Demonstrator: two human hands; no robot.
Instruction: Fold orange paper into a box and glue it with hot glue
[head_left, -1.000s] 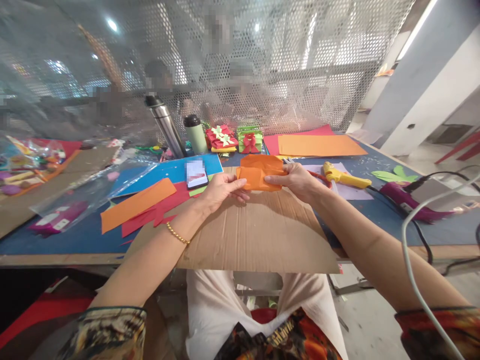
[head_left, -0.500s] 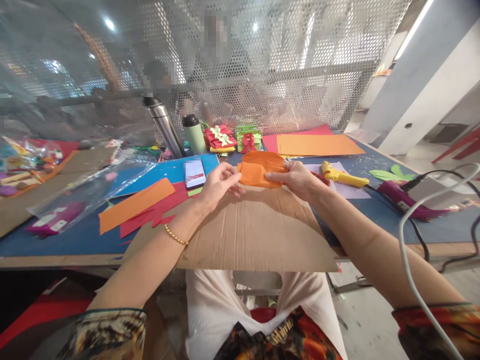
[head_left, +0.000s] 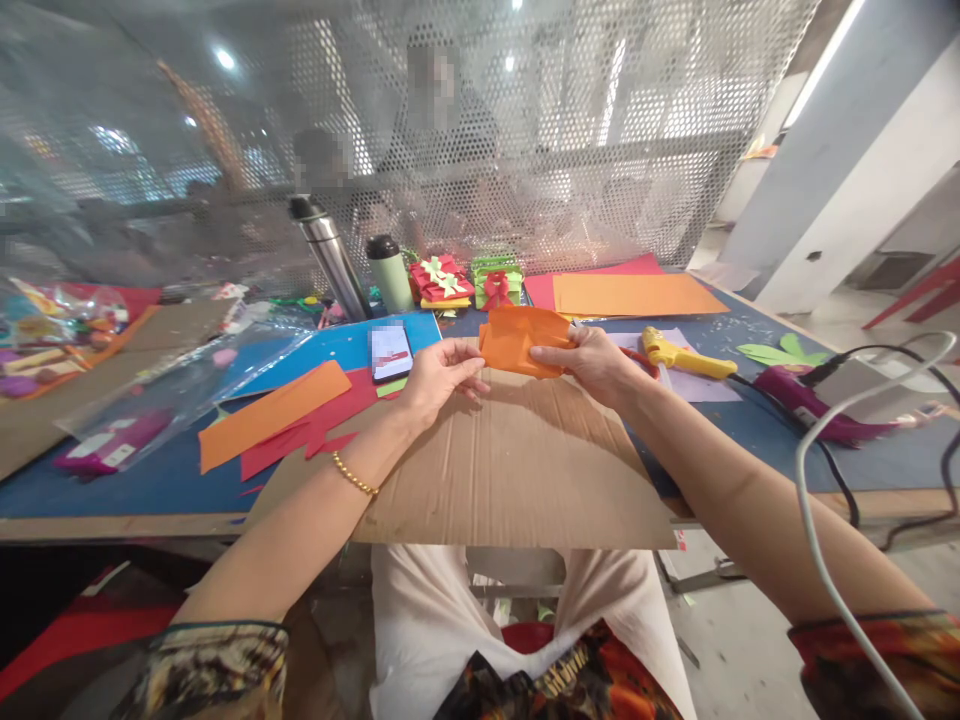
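A folded piece of orange paper [head_left: 523,340] is held up over the cardboard sheet [head_left: 495,460]. My right hand [head_left: 596,362] grips its right end, the thumb lying across the front face. At the left edge, my left hand [head_left: 448,375] pinches the paper between thumb and fingers, with the other fingers curled below. The fingers behind the paper are hidden. Just left of my left hand lies a phone [head_left: 390,352] with its screen lit. To the right of my right hand, a yellow glue gun [head_left: 686,355] rests on pale paper.
Orange strips [head_left: 274,415] and red paper [head_left: 281,447] lie at left. Behind stand a steel flask [head_left: 330,255], a green bottle [head_left: 390,275], and small red [head_left: 442,280] and green [head_left: 498,283] paper boxes with bows. A white cable [head_left: 814,510] hangs beside my right forearm.
The orange paper has tilted slightly and its top edge sits a little lower. Both hands stay nearly in place, still on the paper.
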